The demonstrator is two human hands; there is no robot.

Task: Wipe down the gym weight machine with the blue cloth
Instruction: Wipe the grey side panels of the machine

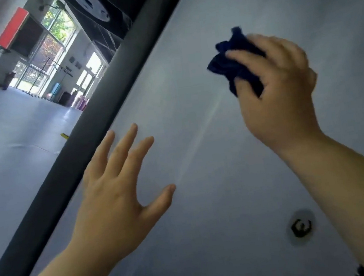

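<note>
Right hand (277, 84) with fingers curled around a crumpled dark blue cloth (233, 62), pressed on the machine's smooth pale grey panel (223, 144), left hand (118, 187) fingers spread wide near the dark rounded edge strip (97, 130), black hex bolt (301, 227) lower right, open gym floor (15, 135) beyond.

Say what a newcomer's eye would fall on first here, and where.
The dark blue cloth, bunched in the right hand, stands out against the pale grey panel at upper right. Lower left of it, the left hand spreads its fingers over the panel beside a dark slanting bar. A black bolt sits at lower right.
</note>
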